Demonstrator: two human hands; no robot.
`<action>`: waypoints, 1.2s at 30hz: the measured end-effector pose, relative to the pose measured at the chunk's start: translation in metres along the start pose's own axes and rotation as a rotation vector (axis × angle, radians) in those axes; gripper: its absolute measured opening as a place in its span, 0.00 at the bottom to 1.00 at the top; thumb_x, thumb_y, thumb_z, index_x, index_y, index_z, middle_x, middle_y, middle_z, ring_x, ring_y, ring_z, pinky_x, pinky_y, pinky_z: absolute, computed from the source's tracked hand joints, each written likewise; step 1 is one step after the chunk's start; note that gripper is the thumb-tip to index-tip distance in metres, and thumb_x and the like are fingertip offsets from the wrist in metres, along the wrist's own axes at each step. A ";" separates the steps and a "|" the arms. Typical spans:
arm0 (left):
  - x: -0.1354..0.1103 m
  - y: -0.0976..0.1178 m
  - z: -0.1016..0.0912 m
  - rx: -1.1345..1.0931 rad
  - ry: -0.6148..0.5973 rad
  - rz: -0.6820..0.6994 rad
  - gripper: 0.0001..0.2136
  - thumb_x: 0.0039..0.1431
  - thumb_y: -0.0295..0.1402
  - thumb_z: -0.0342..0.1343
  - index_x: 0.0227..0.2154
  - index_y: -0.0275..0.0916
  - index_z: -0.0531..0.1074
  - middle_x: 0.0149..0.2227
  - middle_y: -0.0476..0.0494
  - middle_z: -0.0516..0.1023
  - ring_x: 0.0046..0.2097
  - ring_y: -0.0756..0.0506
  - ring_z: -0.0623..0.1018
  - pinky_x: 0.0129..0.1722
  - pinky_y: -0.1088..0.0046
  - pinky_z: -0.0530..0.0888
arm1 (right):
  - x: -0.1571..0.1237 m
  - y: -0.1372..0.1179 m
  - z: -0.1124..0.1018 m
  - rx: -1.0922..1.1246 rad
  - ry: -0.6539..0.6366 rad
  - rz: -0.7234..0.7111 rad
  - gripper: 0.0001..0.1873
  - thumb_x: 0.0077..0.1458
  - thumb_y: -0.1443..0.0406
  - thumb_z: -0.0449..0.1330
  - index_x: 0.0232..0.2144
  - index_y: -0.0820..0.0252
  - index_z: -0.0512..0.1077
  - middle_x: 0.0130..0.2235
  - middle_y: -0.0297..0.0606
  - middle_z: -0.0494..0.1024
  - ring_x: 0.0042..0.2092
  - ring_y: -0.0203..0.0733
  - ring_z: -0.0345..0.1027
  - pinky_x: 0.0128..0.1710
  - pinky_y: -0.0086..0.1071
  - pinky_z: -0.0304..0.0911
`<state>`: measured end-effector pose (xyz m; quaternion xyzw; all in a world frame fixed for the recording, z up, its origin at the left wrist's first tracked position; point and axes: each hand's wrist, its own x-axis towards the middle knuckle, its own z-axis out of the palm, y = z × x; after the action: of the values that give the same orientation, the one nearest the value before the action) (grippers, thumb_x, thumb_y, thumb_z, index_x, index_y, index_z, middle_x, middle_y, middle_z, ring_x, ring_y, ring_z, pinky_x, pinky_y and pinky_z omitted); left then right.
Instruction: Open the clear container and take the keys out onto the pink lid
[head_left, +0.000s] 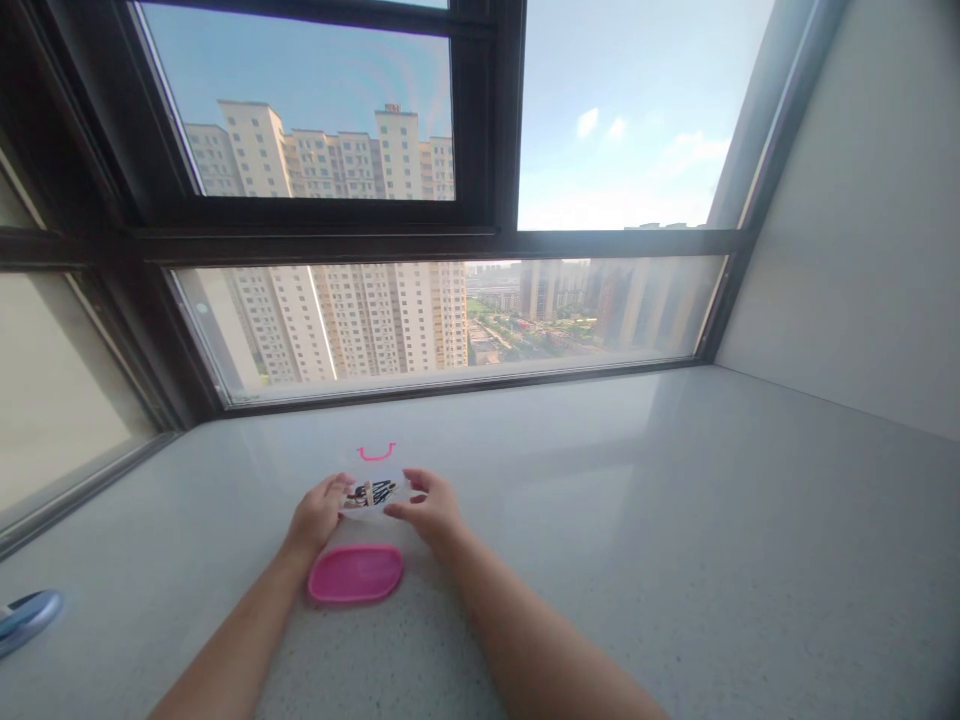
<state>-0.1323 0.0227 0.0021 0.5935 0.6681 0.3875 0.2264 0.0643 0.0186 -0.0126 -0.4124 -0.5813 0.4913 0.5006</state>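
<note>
A pale, speckled counter is extending beneath and around both hands, and a dark window frame is rising beyond them. High-rise buildings are showing through the glass, beneath a blue sky with small clouds. A plain white wall is closing off the far right side.

A clear container is occupying the space between the two hands. Dark and light pieces are lying bunched together inside it; at this viewing distance they are appearing too small to identify.

Left hand: the fingers are closing on the left end of the container and holding it. Right hand: the thumb and fingers are standing apart in a C shape at the right end; from here I am not able to tell whether they are gripping the wall or only flanking it.

A U-shaped pink strip is lying just beyond the hands; whether it is joining the container is remaining unclear. A shallow pink dish, rounded and rimmed, is resting on the near side of the hands, between the two forearms. A blue object is sitting well to the left of the left hand, partly out of view.
</note>
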 end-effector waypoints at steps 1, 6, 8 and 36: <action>0.001 -0.002 0.000 -0.004 0.029 0.004 0.26 0.54 0.51 0.37 0.39 0.34 0.69 0.37 0.40 0.75 0.28 0.48 0.73 0.25 0.75 0.68 | -0.001 -0.002 0.000 0.029 0.015 0.053 0.38 0.29 0.59 0.69 0.47 0.61 0.69 0.44 0.45 0.71 0.43 0.46 0.66 0.41 0.37 0.63; 0.001 -0.001 -0.002 0.003 0.143 0.082 0.27 0.53 0.52 0.40 0.41 0.34 0.70 0.40 0.41 0.75 0.38 0.45 0.74 0.37 0.73 0.70 | 0.003 0.000 -0.002 0.185 -0.077 0.037 0.37 0.35 0.55 0.67 0.49 0.61 0.68 0.40 0.42 0.73 0.47 0.46 0.64 0.42 0.35 0.61; 0.001 0.000 -0.002 0.007 0.178 0.117 0.26 0.54 0.51 0.41 0.41 0.34 0.71 0.43 0.40 0.74 0.45 0.43 0.72 0.45 0.71 0.67 | 0.007 0.004 -0.001 0.224 -0.125 0.053 0.43 0.32 0.56 0.69 0.53 0.59 0.64 0.37 0.39 0.73 0.43 0.44 0.65 0.39 0.34 0.62; -0.013 0.016 0.005 -0.149 0.225 -0.076 0.34 0.49 0.59 0.44 0.48 0.34 0.64 0.44 0.35 0.71 0.46 0.37 0.71 0.48 0.61 0.66 | 0.002 0.002 0.003 -0.137 -0.106 -0.069 0.43 0.28 0.67 0.68 0.52 0.59 0.63 0.47 0.43 0.69 0.39 0.41 0.67 0.37 0.35 0.66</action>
<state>-0.1158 0.0113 0.0092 0.5020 0.6807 0.4913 0.2079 0.0611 0.0208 -0.0145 -0.3989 -0.6532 0.4538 0.4563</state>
